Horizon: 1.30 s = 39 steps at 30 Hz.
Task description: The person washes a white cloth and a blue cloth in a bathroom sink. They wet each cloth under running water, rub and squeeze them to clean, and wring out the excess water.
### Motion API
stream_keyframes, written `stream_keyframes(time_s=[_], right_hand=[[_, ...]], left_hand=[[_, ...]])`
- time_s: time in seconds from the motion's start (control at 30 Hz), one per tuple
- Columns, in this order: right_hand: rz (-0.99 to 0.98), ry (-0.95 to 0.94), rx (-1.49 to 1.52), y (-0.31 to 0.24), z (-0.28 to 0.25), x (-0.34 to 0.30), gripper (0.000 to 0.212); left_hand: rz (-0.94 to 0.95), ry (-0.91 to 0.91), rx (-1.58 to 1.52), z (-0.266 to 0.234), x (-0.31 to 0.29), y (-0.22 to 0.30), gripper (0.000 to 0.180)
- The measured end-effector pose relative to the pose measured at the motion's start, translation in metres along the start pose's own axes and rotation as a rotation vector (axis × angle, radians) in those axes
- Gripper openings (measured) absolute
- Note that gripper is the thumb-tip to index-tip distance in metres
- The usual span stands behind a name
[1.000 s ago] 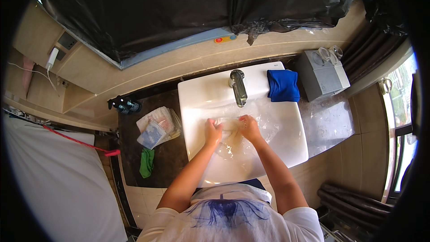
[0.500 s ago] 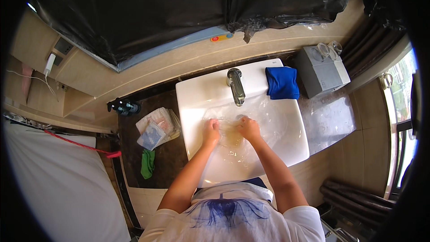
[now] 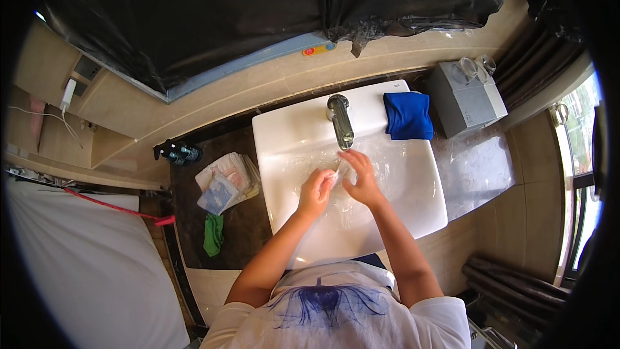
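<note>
Currently | whitish cloth (image 3: 339,170), crumpled (mostly hidden) | left hand (image 3: 314,192) curled around it | right hand (image 3: 363,181) loosely open, contact unclear

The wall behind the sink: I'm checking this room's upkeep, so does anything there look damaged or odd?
Yes: the black plastic sheeting. Its lower edge, beyond the tap, hangs crumpled and ragged, so it looks torn.
</note>
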State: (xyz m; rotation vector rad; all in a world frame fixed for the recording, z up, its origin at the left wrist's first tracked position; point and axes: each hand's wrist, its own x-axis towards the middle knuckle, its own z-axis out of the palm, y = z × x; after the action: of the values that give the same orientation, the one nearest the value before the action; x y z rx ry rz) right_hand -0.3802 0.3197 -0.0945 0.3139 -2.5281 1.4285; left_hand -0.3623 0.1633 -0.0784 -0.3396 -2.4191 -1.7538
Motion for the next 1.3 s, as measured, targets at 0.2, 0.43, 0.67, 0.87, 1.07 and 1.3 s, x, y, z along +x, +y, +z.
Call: stream_keyframes(time_s=[0.2,0.43,0.67,0.87,1.07,1.3], right_hand=[[-0.027,-0.255,0.196,-0.023,-0.021,0.004,0.024],[0.017,-0.409,0.113,0.004,-0.042,-0.009,0.014],[0.46,-0.353,0.776,-0.009,-0.058,-0.012,0.014],[0.46,-0.074,0.683,-0.014,-0.059,0.003,0.013],[0.331,0.092,0.41,0.042,-0.028,0.002,0.03],[0.436,-0.067,-0.56,0.04,0.024,-0.01,0.044]], left_hand=[[0.248,0.06,0.088,-0.018,0.008,0.053,0.016],[0.376,0.254,0.066,-0.046,0.008,0.089,0.013],[0.521,0.407,0.303,-0.07,0.01,0.091,0.008],[0.115,0.407,0.405,-0.072,0.01,0.059,0.015],[-0.262,0.236,0.249,-0.047,0.014,-0.005,0.028],[-0.152,-0.079,0.653,0.023,-0.001,-0.049,0.049]])
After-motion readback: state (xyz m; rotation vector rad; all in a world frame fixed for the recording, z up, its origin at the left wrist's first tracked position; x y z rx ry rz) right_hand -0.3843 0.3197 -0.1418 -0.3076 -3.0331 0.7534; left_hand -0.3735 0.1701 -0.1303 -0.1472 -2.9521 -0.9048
